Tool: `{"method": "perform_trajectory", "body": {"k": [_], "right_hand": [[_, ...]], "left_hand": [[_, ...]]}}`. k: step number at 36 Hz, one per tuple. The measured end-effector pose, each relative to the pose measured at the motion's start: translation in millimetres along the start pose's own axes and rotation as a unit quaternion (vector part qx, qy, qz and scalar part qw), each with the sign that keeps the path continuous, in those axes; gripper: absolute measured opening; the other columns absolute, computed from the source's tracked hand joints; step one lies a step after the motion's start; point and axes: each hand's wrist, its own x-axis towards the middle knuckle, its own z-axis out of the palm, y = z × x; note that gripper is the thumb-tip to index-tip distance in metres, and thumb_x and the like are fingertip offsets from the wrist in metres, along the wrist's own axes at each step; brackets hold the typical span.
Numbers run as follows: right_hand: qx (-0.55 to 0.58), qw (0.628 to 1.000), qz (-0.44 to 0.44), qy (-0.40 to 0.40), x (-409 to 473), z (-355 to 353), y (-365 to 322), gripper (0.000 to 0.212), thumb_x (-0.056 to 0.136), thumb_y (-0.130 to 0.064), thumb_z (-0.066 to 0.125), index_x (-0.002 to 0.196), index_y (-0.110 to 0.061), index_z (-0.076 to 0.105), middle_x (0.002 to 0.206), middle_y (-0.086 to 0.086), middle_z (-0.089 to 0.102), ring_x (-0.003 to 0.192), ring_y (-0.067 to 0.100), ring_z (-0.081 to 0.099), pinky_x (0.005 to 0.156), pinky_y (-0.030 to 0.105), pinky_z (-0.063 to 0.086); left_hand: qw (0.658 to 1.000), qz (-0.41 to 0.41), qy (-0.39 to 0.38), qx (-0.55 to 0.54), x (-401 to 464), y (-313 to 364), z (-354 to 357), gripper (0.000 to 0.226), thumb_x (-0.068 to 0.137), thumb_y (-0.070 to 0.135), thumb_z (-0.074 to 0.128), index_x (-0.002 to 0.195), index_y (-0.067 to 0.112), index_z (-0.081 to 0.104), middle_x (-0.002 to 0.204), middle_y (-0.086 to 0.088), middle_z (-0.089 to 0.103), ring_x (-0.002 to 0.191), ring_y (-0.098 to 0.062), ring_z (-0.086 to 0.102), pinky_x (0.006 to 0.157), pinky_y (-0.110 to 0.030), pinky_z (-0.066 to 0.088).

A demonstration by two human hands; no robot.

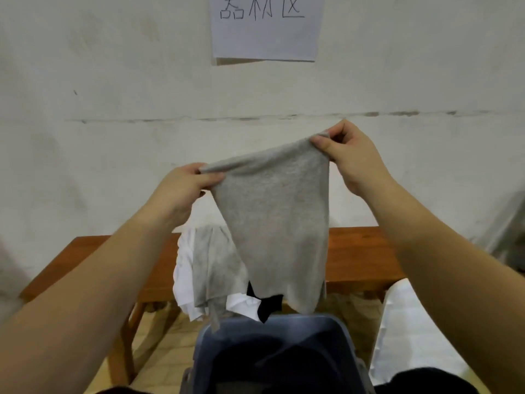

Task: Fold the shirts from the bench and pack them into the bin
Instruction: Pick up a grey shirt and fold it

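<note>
My left hand (181, 189) pinches the left top corner of a grey shirt (278, 217), thumb in front and fingers (196, 168) curled behind the cloth. My right hand (345, 155), held higher, pinches the other top corner in the same way, so the upper edge slopes up from left fingers to right. The shirt hangs down between my two hands, doubled over, its lower edge just above the far rim of the bin (345, 334).

Below and beyond my fingers runs one brown wooden bench (360, 257), set against a pale, scuffed wall (113, 81). Under my left fingers a heap lies on the bench: one white shirt (183, 277), one more grey shirt (210, 265) draped over it, and one black garment (268, 307) poking out at the front. Its exact shape is hidden. High on the wall, above the gap between my hands, hangs one sheet of paper (264, 29) with handwritten characters.

Directly below the hanging shirt stands one blue-grey bin, holding something dark that I cannot make out. Below my right forearm lies a white sheet (409, 331), and the floor (170, 342) is pale tile.
</note>
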Motion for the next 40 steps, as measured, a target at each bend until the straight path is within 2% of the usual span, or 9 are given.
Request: {"method": "perform_trajectory", "body": {"k": [5, 10, 13, 16, 18, 23, 27, 32, 40], "right_hand": [[0.02, 0.999, 0.013, -0.037, 0.8, -8.9, 13.6, 0.02, 0.089, -0.008, 0.07, 0.081, -0.018, 0.054, 0.077, -0.001, 0.058, 0.073, 0.012, 0.057, 0.075, 0.031, 0.052], [-0.026, 0.983, 0.078, -0.164, 3.3, -16.3, 20.0, 0.026, 0.091, -0.005, 0.066, 0.112, -0.02, 0.058, 0.087, 0.001, 0.059, 0.081, 0.014, 0.062, 0.082, 0.029, 0.056], [-0.167, 0.936, 0.156, -0.269, 5.3, -22.0, 18.6, 0.019, 0.089, -0.014, 0.07, 0.107, -0.015, 0.066, 0.099, 0.001, 0.067, 0.097, 0.016, 0.064, 0.094, 0.033, 0.053], [-0.226, 0.895, 0.178, -0.34, 6.0, -19.2, 10.4, 0.012, 0.087, -0.023, 0.073, 0.09, -0.012, 0.069, 0.086, -0.004, 0.069, 0.091, 0.012, 0.064, 0.09, 0.029, 0.051], [-0.18, 0.915, 0.148, -0.329, 8.4, -12.8, 3.3, 0.014, 0.088, -0.018, 0.071, 0.079, -0.011, 0.063, 0.076, -0.003, 0.063, 0.081, 0.011, 0.06, 0.087, 0.029, 0.049], [0.113, 0.959, 0.096, -0.24, 5.7, 9.2, -3.7, 0.023, 0.091, -0.008, 0.062, 0.075, -0.016, 0.048, 0.07, -0.003, 0.054, 0.07, 0.011, 0.054, 0.069, 0.021, 0.048], [0.107, 0.966, 0.106, -0.208, -2.4, 25.8, 6.4, 0.017, 0.099, -0.012, 0.056, 0.083, -0.014, 0.049, 0.067, -0.007, 0.065, 0.066, 0.01, 0.063, 0.062, 0.024, 0.052], [0.123, 0.977, 0.08, -0.153, -1.4, 24.0, 4.5, 0.017, 0.1, -0.014, 0.054, 0.084, -0.014, 0.049, 0.068, -0.008, 0.066, 0.067, 0.011, 0.065, 0.059, 0.027, 0.053], [0.092, 0.98, 0.077, -0.161, 2.3, 20.3, 10.6, 0.011, 0.101, -0.016, 0.053, 0.09, -0.014, 0.056, 0.073, -0.006, 0.066, 0.066, 0.011, 0.064, 0.056, 0.026, 0.053]], "left_hand": [[0.992, 0.002, -0.01, -0.128, 19.5, -0.5, 0.3, 0.009, 0.094, 0.013, 0.059, 0.095, 0.017, 0.067, 0.084, 0.008, 0.073, 0.084, -0.008, 0.065, 0.084, -0.023, 0.044], [0.981, 0.007, -0.047, -0.186, 23.2, 9.5, -2.3, 0.016, 0.1, 0.012, 0.048, 0.097, 0.012, 0.064, 0.081, 0.007, 0.074, 0.082, -0.005, 0.069, 0.077, -0.02, 0.053], [0.981, -0.011, -0.067, -0.181, 26.3, 11.8, -10.7, 0.016, 0.1, 0.014, 0.048, 0.1, 0.011, 0.064, 0.085, 0.005, 0.074, 0.087, -0.007, 0.069, 0.081, -0.021, 0.052], [0.983, -0.026, -0.111, -0.143, 30.2, 12.9, -21.0, 0.017, 0.099, 0.016, 0.049, 0.105, 0.01, 0.063, 0.094, 0.003, 0.073, 0.093, -0.01, 0.068, 0.082, -0.024, 0.052], [0.982, -0.022, -0.143, -0.124, 31.8, 20.5, -27.8, 0.02, 0.094, 0.02, 0.053, 0.108, 0.011, 0.064, 0.099, 0.001, 0.071, 0.097, -0.012, 0.067, 0.083, -0.026, 0.054], [0.969, 0.022, -0.141, -0.203, 40.6, 41.7, -48.8, 0.022, 0.092, 0.023, 0.05, 0.104, 0.018, 0.068, 0.098, 0.004, 0.071, 0.094, -0.011, 0.069, 0.084, -0.027, 0.057], [0.982, 0.004, -0.137, -0.134, 47.6, 31.0, -50.2, 0.017, 0.099, 0.02, 0.044, 0.103, 0.018, 0.06, 0.086, 0.006, 0.069, 0.079, -0.007, 0.067, 0.074, -0.025, 0.057], [0.977, 0.011, -0.139, -0.161, 48.5, 21.3, -50.1, 0.019, 0.098, 0.022, 0.045, 0.108, 0.017, 0.061, 0.092, 0.004, 0.07, 0.084, -0.008, 0.068, 0.073, -0.024, 0.058], [0.976, 0.023, -0.146, -0.16, 50.2, 14.7, -48.9, 0.016, 0.096, 0.019, 0.046, 0.104, 0.017, 0.06, 0.087, 0.004, 0.07, 0.08, -0.009, 0.067, 0.072, -0.024, 0.056]]}}
